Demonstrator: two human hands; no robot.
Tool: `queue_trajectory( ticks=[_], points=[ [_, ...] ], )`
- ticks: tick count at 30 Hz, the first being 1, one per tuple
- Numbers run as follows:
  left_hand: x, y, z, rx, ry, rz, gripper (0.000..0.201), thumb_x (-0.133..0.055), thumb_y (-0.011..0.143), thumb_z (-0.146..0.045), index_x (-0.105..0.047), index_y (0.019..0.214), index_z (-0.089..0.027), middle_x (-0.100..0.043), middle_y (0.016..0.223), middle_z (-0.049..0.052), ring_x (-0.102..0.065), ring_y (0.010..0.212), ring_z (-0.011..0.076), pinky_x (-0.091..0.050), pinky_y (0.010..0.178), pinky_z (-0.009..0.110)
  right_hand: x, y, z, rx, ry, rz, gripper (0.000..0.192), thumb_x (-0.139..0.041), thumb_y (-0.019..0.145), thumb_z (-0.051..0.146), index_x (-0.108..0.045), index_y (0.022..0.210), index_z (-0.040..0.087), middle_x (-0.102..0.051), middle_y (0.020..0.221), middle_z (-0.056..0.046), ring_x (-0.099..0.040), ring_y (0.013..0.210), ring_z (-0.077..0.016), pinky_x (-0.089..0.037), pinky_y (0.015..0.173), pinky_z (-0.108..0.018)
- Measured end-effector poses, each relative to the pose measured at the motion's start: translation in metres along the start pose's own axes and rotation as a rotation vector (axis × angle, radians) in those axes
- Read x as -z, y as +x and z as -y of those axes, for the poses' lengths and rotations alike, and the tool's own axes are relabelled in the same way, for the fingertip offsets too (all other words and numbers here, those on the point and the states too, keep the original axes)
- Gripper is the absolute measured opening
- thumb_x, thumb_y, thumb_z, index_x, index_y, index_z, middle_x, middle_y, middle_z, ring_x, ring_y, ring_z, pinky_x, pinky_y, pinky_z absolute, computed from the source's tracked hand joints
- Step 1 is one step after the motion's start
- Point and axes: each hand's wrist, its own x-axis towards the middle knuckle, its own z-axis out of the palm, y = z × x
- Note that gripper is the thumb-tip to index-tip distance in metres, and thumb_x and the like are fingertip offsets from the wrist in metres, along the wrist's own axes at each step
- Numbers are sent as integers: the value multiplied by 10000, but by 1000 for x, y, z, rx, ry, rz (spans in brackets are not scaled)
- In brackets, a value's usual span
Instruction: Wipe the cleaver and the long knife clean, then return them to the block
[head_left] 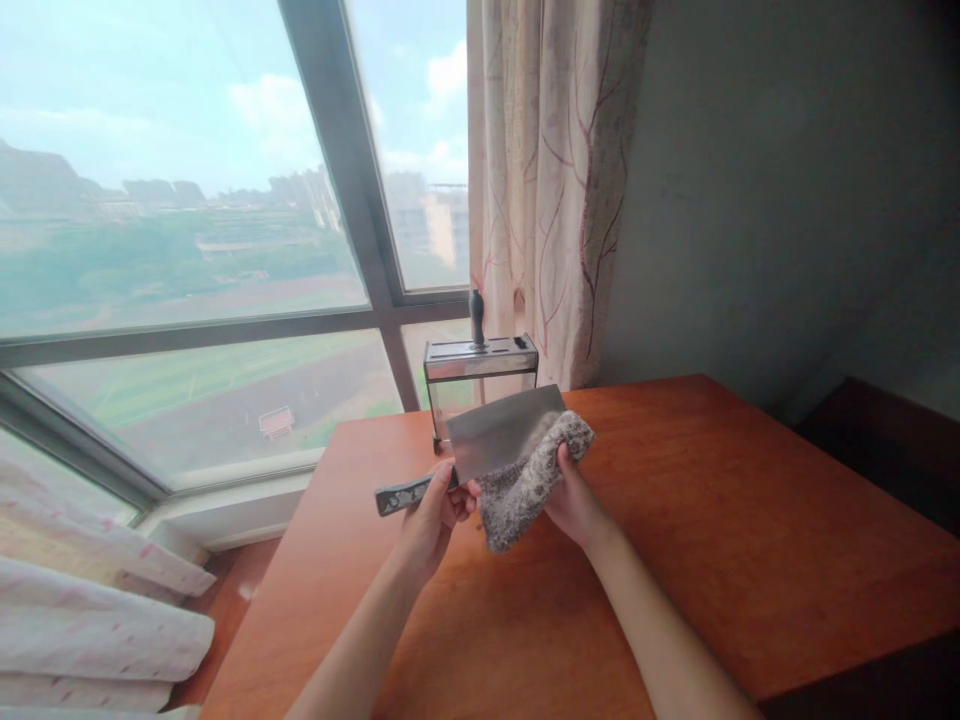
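Above the table, my left hand (pixel 439 515) grips a cleaver (pixel 502 432) where its dark handle meets the blade, thumb on top. The broad grey blade points up and to the right. A mottled grey cloth (pixel 536 475) is bunched in my right hand (pixel 576 500) and lies against the blade's lower right part, hiding some of its edge. Just behind the blade stands a knife block (pixel 480 362) with a clear front and a metal top. Another black handle (pixel 477 318) sticks up out of that block.
The reddish-brown wooden table (pixel 675 480) spans the space below my hands. A large window (pixel 187 200) rises at the left and behind, with a patterned curtain (pixel 555 180) beside it. More curtain (pixel 97 630) hangs at the lower left. A dark wall (pixel 772 200) stands at the right.
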Motion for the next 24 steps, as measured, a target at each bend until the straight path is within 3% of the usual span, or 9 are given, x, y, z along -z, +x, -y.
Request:
queue_trajectory(
  ticks=[7, 12, 16, 21, 24],
  points=[
    [3, 0, -1, -37, -17, 36, 222, -564, 859, -395, -574, 944, -190, -620, 744, 14, -505, 621, 110, -382, 617, 240, -4, 5, 5, 112, 59, -33, 541, -546, 771, 656, -610, 1160, 285, -665, 1165, -13, -559, 1156, -220, -466, 943, -383],
    [0, -1, 5, -29, -35, 42, 273, -597, 829, -434, -566, 978, -208, -630, 792, 19, -515, 624, 111, -375, 606, 239, 0, 3, 8, 248, 145, -97, 392, -635, 749, 578, -649, 1051, 328, -673, 1145, 46, -542, 1175, -182, -429, 1009, -344],
    [-2, -2, 16, 32, -30, 14, 343, -659, 771, -461, -593, 978, -196, -614, 757, 18, -516, 621, 118, -360, 564, 233, 4, 0, -3, 204, 155, -88, 312, -765, 668, 424, -675, 945, 312, -715, 1021, 41, -603, 1069, -192, -448, 986, -343],
    [0, -3, 23, 10, 53, -28, 387, -729, 708, -433, -640, 957, -150, -550, 700, 7, -459, 611, 110, -344, 519, 223, 5, 4, -20, 125, 137, -57, 321, -782, 656, 385, -674, 943, 293, -720, 1002, 31, -637, 1000, -212, -488, 931, -370],
    [-2, -3, 23, -8, 119, -45, 417, -723, 709, -441, -641, 991, -145, -547, 691, 6, -452, 600, 110, -345, 518, 226, 4, 9, -22, 138, 148, -142, 337, -764, 682, 358, -665, 991, 269, -715, 1024, 26, -637, 1004, -196, -499, 911, -343]
  ],
)
